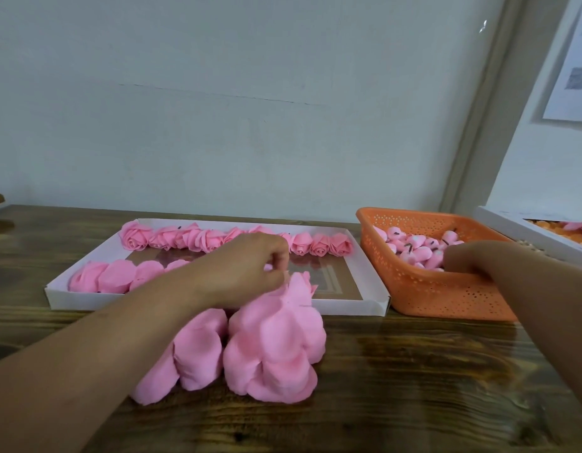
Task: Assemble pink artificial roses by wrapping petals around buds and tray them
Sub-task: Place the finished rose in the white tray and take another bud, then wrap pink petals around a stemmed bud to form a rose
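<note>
A white cardboard tray (377,299) lies on the wooden tabletop (413,371) and carries the finished work: 1 row of assembled pink roses (320,246) along its far edge, about 10 as far as I can count, since the left hand hides part of the row. A second line in the tray's near half is made of flatter pink petal pieces (114,276) that look unwrapped, and the tray's brown middle and right side are bare, so I judge the job well short of half done.

Supplies remain plentiful. A big heap of loose pink petals (270,348) sits on the tabletop just in front of the tray, and an orange perforated basket (430,289) to the right of the tray holds a pile of pink buds (417,251) with dark stems.

The left hand (247,266) is curled, its fingertips pinching the top of the petal heap, seemingly picking out 1 petal set. The right hand (462,258) reaches into the basket among the buds; its fingers are hidden behind the basket wall and the wrist, so I cannot tell whether it grips a bud.

The step in hand looks like gathering parts for the next rose. Another tray (511,232) with orange and pink pieces sits at the far right.
</note>
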A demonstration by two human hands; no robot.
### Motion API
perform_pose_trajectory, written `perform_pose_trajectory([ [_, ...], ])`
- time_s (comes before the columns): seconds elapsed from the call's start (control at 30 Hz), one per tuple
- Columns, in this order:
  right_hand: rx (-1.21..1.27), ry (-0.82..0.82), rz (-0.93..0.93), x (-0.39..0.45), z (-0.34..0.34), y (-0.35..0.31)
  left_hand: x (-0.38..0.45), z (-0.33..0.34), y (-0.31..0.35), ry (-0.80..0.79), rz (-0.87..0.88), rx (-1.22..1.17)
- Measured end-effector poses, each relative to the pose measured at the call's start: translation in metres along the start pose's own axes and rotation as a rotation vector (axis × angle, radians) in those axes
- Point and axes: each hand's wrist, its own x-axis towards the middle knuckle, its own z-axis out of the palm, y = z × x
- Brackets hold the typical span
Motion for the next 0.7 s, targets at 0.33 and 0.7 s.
perform_pose_trajectory([
  [0.33,0.048,-0.013,-0.007,-0.004,0.001,-0.003,-0.005,0.003,-0.008,-0.064,-0.235,-0.184],
  [0.7,1.215,0.340,-0.591,-0.098,-0.053,-0.059,-0.009,0.025,0.005,0.091,-0.621,-1.634],
])
